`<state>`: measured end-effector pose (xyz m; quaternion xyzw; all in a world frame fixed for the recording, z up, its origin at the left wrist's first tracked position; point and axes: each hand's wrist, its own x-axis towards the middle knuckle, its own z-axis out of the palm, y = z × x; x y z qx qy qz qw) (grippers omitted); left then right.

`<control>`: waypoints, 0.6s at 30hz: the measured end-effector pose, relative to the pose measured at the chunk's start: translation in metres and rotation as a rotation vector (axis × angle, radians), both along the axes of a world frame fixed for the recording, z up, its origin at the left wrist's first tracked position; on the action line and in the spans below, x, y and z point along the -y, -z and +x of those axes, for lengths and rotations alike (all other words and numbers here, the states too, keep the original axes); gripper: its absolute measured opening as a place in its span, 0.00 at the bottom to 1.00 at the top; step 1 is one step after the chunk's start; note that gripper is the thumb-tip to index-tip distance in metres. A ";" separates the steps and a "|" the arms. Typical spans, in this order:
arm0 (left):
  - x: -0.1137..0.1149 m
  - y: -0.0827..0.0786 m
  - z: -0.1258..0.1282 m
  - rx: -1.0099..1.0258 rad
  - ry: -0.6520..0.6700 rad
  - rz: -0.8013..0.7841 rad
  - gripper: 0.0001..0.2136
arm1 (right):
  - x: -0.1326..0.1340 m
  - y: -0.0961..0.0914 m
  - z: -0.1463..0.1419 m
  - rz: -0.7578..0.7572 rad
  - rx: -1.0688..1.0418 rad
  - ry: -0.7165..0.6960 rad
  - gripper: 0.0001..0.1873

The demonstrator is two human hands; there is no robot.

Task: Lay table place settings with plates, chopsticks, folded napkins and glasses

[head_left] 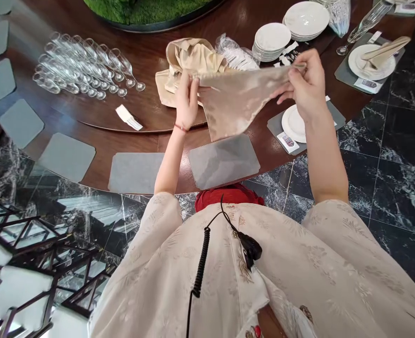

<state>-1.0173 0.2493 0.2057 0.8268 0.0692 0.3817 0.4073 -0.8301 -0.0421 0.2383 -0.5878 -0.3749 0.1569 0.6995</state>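
Coiled black cable [200, 263] drops down the front of a cream brocade robe [320, 263], and just past it a red cloth [228, 197] shows below the edge of a round wooden table [137, 141]. Out over that table, the person holds up a champagne satin napkin [240, 101], drawn taut between both hands, above a grey place mat [224, 161] and touching neither. The left hand [188, 101], with a red thread bracelet [181, 127] at the wrist, has its fingers closed on one side of the cloth. The right hand [307, 84] pinches the far corner between thumb and fingers, its lower fingers looser. That fabric looks light, soft and slippery, likely to slide from a slack grasp, so its edges and corners seem the best places to take hold. Behind it sits a crumpled heap of beige cloth [189, 61] beside a clear plastic bag [236, 52]. Stacked white plates [267, 42] stand farther on, and wine glasses [87, 65] lie fanned on their sides to the left, looking fragile.
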 end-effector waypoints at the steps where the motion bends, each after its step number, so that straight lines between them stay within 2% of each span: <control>1: 0.012 0.004 -0.022 0.045 -0.027 0.050 0.25 | 0.011 0.001 -0.019 0.011 0.005 0.019 0.20; 2: 0.025 0.012 -0.046 0.051 -0.055 0.090 0.24 | 0.023 0.008 -0.038 0.023 0.010 0.052 0.19; 4: 0.052 0.042 -0.096 0.033 -0.072 0.124 0.25 | 0.045 0.039 -0.077 -0.005 0.012 0.099 0.15; 6: 0.080 0.088 -0.142 -0.074 -0.093 0.032 0.26 | 0.064 0.089 -0.109 -0.110 -0.005 0.105 0.17; 9: 0.115 0.169 -0.192 -0.237 -0.087 -0.109 0.28 | 0.085 0.181 -0.144 -0.414 -0.038 0.051 0.19; 11: 0.132 0.218 -0.213 -0.427 -0.096 -0.229 0.26 | 0.095 0.241 -0.161 -0.589 -0.082 -0.002 0.20; 13: 0.145 0.258 -0.228 -0.657 -0.108 -0.339 0.22 | 0.105 0.290 -0.178 -0.737 -0.157 -0.017 0.19; 15: 0.155 0.286 -0.239 -0.843 -0.108 -0.422 0.17 | 0.116 0.327 -0.194 -0.846 -0.217 -0.031 0.18; 18: 0.165 0.309 -0.250 -0.963 -0.110 -0.505 0.12 | 0.131 0.359 -0.217 -0.951 -0.265 -0.002 0.21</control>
